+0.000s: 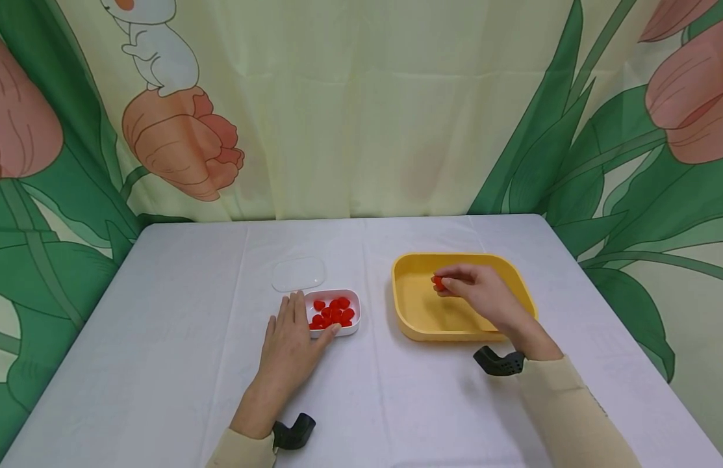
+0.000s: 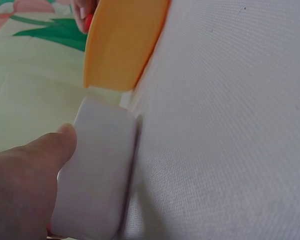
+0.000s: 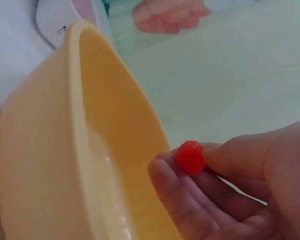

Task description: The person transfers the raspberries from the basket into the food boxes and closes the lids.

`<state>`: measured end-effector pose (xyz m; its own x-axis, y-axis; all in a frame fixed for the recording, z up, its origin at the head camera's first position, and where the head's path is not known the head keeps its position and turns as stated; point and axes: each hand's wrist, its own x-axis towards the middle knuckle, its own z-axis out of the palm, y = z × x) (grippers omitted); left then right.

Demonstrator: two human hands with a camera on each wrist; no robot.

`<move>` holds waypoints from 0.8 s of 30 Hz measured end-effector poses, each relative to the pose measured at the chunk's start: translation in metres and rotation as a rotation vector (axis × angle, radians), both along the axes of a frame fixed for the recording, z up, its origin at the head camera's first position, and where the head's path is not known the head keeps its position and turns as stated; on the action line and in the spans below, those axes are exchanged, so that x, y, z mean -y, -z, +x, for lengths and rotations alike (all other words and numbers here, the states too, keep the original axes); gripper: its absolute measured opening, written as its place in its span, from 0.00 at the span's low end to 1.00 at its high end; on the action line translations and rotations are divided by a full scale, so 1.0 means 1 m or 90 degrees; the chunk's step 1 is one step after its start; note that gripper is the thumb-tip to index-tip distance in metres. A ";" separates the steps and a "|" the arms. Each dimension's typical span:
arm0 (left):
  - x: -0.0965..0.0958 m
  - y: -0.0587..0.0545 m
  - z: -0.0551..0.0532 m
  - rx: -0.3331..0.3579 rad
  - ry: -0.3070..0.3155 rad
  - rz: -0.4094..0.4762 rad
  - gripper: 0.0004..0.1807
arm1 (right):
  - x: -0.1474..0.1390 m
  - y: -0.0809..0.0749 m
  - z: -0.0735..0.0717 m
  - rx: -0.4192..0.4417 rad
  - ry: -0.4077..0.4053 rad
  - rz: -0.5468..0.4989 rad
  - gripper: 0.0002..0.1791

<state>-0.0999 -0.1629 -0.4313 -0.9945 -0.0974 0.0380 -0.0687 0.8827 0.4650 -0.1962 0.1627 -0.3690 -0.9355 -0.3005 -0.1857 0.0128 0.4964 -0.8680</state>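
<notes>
A small red raspberry [image 3: 190, 157] is pinched between the thumb and fingers of my right hand [image 1: 478, 289], over the yellow tray [image 1: 416, 322]. My left hand [image 1: 292, 344] rests against the small white box [image 1: 353, 330], straight fingers along its left side and thumb at its near rim. Several red raspberries [image 1: 336, 313] lie in that box; the hand hides its left end. In the left wrist view the thumb [image 2: 55, 147] touches the upper edge of the white box [image 2: 102, 165].
A clear lid [image 1: 299, 273] lies on the white-covered table [image 1: 162, 338] just behind the white box. The yellow tray stands to the right of the box, with a gap between them. A printed curtain [image 1: 361, 117] hangs behind the table's far edge.
</notes>
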 end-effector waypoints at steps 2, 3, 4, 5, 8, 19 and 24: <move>0.000 0.000 0.000 0.001 -0.001 0.000 0.55 | 0.004 -0.002 0.001 -0.001 -0.007 -0.017 0.17; 0.000 -0.001 0.000 0.001 -0.002 0.000 0.55 | 0.006 -0.002 0.001 -0.003 -0.012 -0.027 0.17; 0.000 -0.001 0.000 0.002 -0.002 0.000 0.55 | 0.008 -0.003 0.002 -0.004 -0.016 -0.038 0.17; 0.000 -0.001 0.000 0.002 -0.002 0.000 0.55 | 0.010 -0.002 0.002 -0.005 -0.020 -0.046 0.17; 0.000 -0.001 0.000 0.000 -0.001 -0.001 0.55 | 0.016 -0.002 0.004 -0.009 -0.032 -0.069 0.16; 0.000 -0.001 0.000 0.000 0.000 0.003 0.55 | 0.040 -0.003 0.006 0.014 -0.050 -0.112 0.15; 0.000 -0.001 0.000 0.001 -0.003 0.001 0.55 | 0.053 -0.005 0.007 0.011 -0.070 -0.128 0.14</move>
